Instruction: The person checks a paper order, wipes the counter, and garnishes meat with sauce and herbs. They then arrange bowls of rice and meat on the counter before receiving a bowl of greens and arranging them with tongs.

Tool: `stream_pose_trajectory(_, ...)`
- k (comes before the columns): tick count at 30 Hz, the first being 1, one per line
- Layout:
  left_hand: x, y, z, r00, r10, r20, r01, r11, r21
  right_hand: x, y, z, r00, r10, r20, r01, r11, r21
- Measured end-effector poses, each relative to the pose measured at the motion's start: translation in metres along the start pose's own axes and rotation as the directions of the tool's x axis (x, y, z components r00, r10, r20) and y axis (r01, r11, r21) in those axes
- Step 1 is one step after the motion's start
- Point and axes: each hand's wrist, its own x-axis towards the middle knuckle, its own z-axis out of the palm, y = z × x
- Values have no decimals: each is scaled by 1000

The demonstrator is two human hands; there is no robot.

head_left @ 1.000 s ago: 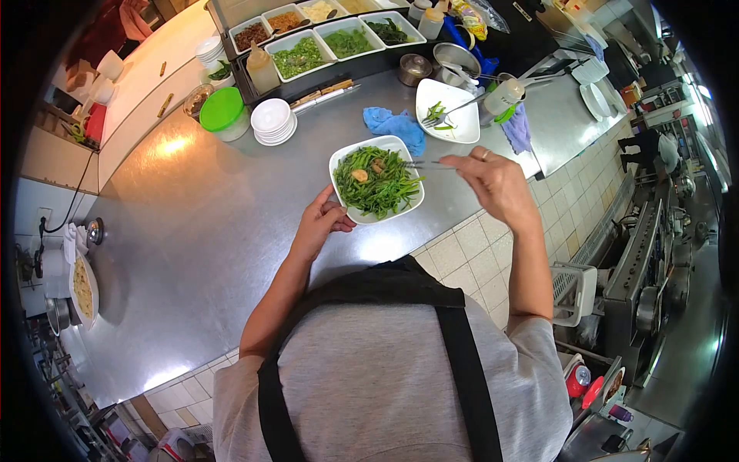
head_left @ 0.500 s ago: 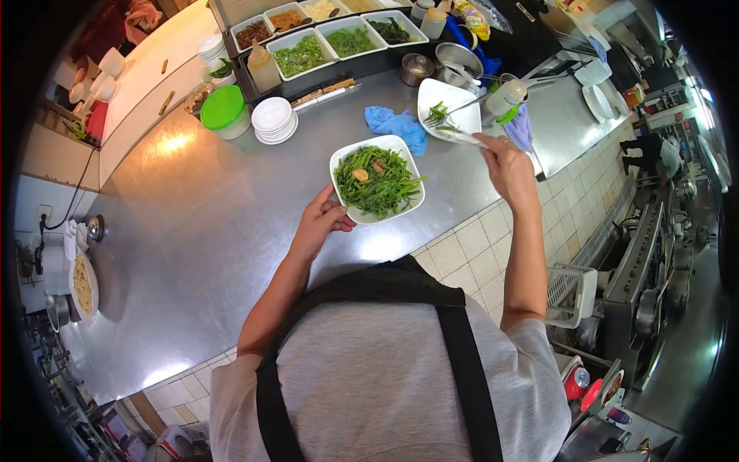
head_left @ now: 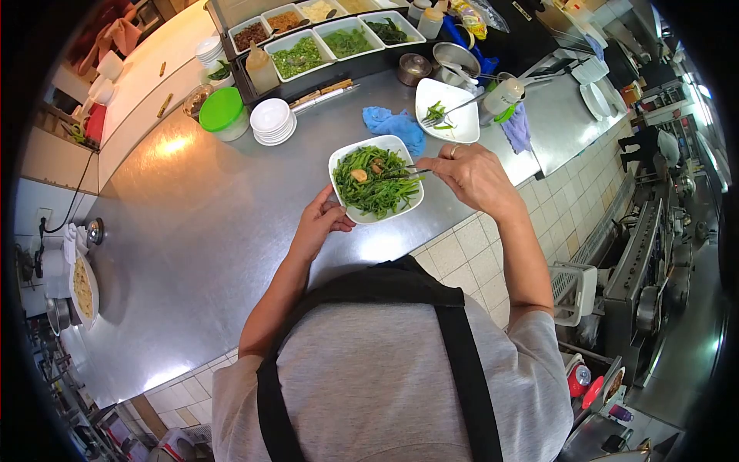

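Note:
My left hand (head_left: 322,222) grips the near-left rim of a white square bowl (head_left: 417,202), its thumb at the edge. Cooked green vegetable stems (head_left: 379,194) with a few pale brown pieces fill the bowl. My right hand (head_left: 473,179) is closed around a thin metal utensil (head_left: 416,171), whose tip reaches into the greens from the right. Its exact kind is hard to make out. Behind that hand stands a second white square dish (head_left: 465,123) with a few green stems (head_left: 436,110) and a fork (head_left: 443,117) resting in it.
A crumpled blue cloth (head_left: 394,129) lies behind the bowl on the steel counter (head_left: 192,254). Stacked small white plates (head_left: 273,123), a green-lidded tub (head_left: 222,112) and a squeeze bottle (head_left: 262,69) stand back left. Trays of chopped greens (head_left: 297,58) line the back; a bottle (head_left: 502,98) stands right.
My right hand has moved left and toward me, from the second dish to the bowl, bringing the utensil's tip into the greens. My left hand keeps its hold on the bowl.

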Motion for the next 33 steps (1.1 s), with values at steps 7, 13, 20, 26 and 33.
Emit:
stream_pose_trajectory(7,0,1,0,1000,-9,2,9,1000,12,4,6,1,999,-32,25,30,996,79)
stream_pose_trajectory(13,0,1,0,1000,-3,7,3,1000,-6,-6,18,-21,973,206,-107,-187,969,164)
stream_pose_trajectory(20,-1,0,-2,1000,2,11,-2,1000,13,-32,82,47,845,533,-53,-532,824,-195)
stream_pose_trajectory(26,-1,1,-1,1000,9,8,-9,1000,12,-34,52,32,762,611,-215,-627,779,-6)
stream_pose_trajectory(33,-1,2,1,1000,-8,21,7,1000,2,-35,-12,13,774,608,-174,-584,793,174)
